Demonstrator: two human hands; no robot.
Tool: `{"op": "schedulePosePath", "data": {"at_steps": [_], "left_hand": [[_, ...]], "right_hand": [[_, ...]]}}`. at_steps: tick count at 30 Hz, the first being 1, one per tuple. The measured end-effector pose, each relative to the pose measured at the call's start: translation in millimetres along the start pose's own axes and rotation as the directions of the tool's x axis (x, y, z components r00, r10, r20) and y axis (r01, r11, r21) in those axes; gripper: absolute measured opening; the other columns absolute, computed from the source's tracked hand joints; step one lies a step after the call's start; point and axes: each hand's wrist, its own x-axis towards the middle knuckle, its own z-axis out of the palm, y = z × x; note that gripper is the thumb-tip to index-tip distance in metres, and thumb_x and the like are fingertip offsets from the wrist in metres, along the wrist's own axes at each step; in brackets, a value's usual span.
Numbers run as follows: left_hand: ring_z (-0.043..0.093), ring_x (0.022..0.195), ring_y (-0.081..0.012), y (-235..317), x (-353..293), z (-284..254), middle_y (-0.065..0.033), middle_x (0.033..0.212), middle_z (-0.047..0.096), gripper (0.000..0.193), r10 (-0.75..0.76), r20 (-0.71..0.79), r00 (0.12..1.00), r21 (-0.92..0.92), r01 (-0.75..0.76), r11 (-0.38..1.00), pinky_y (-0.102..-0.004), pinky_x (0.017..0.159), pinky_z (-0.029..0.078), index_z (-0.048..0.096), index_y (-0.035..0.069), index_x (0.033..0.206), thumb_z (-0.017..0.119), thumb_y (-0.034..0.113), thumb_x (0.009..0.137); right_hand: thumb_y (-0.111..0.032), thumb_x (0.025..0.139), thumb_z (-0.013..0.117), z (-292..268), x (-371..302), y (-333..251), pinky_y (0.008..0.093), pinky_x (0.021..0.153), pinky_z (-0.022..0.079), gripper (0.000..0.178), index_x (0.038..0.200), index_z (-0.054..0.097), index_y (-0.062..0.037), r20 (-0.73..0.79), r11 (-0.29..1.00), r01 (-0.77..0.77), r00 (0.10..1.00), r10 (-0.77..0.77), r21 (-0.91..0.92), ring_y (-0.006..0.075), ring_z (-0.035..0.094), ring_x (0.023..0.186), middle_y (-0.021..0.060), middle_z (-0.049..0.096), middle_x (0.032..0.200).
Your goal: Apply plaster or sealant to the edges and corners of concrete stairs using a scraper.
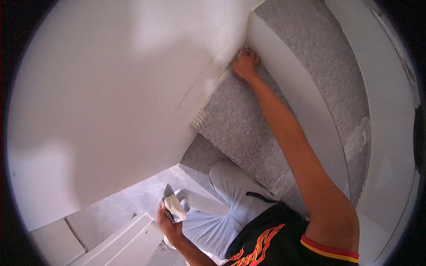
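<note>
My left hand (pixel 170 225) is closed round a putty knife (pixel 167 191), low in the view and left of my leg. A thick lump of white putty (pixel 175 208) sits on its blade. Stretched far up the stairs, my right hand (pixel 246 65) presses into the corner where a grey speckled tread (pixel 239 113) meets the white wall (pixel 111 93) and a white riser (pixel 301 80). Its fingers are curled, and whatever they hold is hidden. Ridged white filler (pixel 198 119) clings along the tread's wall-side edge.
Another speckled step (pixel 324 48) rises beyond the riser, with whitish smears on it. Below are my legs in light trousers (pixel 222 221), pale floor tiles (pixel 128 195) and a white ledge-like edge (pixel 124 239). The wall fills the left side.
</note>
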Motion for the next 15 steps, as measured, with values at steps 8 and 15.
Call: {"op": "schedulePosePath", "data": {"at_steps": [8, 15], "left_hand": [[0.057, 0.088, -0.0187, -1, -6, 7, -0.0107, 0.102, 0.055, 0.041, 0.007, 0.016, 1.000, 0.035, -0.007, 0.999, -0.0300, 0.072, 0.049, 0.042, -0.001, 0.117, 0.040, 0.016, 0.080], [0.056, 0.088, -0.0181, -10, -8, 2, -0.0093, 0.104, 0.054, 0.044, -0.027, 0.059, 0.998, -0.058, 0.030, 0.998, -0.0297, 0.073, 0.049, 0.041, 0.001, 0.120, 0.041, 0.016, 0.079]], "right_hand": [[-0.025, 0.072, 0.052, 3, 9, 14, 0.0560, 0.096, 0.021, 0.055, 0.115, 0.040, 0.0061, -0.041, 0.997, -0.053, 0.998, 0.055, 0.051, 0.0386, 0.033, 0.117, 0.0236, 0.040, 0.122], [-0.022, 0.068, 0.055, 8, 21, 44, 0.0500, 0.087, 0.032, 0.046, 0.103, 0.047, 0.0051, -0.226, 0.999, 0.001, 0.974, 0.009, 0.044, 0.0385, 0.044, 0.103, 0.0250, 0.048, 0.105]]}}
